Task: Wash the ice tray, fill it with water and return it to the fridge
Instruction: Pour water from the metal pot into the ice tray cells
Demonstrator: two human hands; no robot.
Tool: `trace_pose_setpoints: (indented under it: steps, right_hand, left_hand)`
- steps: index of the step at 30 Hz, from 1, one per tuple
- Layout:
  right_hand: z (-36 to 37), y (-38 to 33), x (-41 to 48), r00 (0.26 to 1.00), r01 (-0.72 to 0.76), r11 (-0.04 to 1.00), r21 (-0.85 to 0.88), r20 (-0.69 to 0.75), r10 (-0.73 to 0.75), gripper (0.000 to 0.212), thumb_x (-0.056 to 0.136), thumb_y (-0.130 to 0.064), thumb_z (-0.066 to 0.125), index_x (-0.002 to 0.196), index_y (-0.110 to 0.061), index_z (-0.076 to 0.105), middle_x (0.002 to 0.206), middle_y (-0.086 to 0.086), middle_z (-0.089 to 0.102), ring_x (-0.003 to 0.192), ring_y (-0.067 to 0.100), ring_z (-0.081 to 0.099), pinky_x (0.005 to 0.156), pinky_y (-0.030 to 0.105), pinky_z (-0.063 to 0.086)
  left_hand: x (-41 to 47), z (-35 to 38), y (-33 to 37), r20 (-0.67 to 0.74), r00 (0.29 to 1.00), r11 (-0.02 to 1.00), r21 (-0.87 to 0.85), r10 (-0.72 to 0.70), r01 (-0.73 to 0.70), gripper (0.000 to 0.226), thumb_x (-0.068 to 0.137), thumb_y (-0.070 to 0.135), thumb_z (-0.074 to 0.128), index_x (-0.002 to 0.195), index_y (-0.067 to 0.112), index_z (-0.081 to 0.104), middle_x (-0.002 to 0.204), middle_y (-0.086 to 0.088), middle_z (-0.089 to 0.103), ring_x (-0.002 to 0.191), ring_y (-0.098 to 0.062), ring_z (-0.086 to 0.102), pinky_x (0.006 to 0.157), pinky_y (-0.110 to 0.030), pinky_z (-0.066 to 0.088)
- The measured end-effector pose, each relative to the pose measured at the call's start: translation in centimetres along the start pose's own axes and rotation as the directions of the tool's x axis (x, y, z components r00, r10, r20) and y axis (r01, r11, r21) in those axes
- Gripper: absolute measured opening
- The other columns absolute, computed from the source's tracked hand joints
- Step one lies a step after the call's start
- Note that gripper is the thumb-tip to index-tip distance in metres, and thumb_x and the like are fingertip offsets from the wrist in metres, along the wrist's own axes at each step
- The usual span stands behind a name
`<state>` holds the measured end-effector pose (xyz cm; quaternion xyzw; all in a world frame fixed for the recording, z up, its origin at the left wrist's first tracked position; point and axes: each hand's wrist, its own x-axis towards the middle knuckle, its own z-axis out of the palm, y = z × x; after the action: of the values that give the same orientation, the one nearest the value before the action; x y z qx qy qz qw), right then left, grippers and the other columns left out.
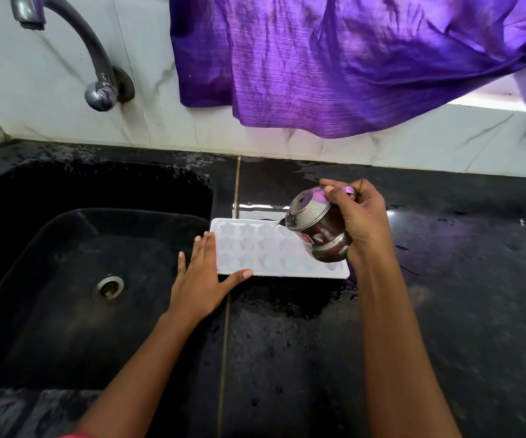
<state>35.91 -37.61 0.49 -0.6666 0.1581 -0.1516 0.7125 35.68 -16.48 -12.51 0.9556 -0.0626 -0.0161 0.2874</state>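
With the tray (pixel 265 248) laid on the bench (pixel 445 279) beside the sink (pixel 81 263), steadied by the flat, spread left hand (pixel 201 279), and a tilted pot (pixel 315 229) gripped over it by the right hand (pixel 359 222), cells could have been overfilled by excess tilt.

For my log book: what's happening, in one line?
step: fill; right hand: tilts steel pot over ice tray; left hand: flat against its edge; place: counter beside sink

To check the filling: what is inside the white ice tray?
The ice tray has star-shaped cells; a thin stream from the steel pot enters a far one. The pot hides cells beneath it; water levels are unclear.
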Motion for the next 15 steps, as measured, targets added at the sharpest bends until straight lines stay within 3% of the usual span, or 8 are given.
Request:
trace_pose_setpoints:
  steps: [15]
  right_hand:
    - [0.1,-0.16,-0.08,0.999,0.047,0.999,-0.025,0.002,-0.047,0.024,0.084,-0.008,0.063,0.073,-0.018,0.045,0.1,-0.001,0.07,0.1,0.024,0.065,0.09,0.049,0.052]
  left_hand:
    - [-0.04,0.03,-0.1,0.015,1.0,1.0,0.007,-0.012,0.012,0.107,0.072,0.077,0.033,0.149,0.016,-0.009,0.159,0.003,-0.006,0.144,-0.009,-0.012,0.115,-0.042,-0.011]
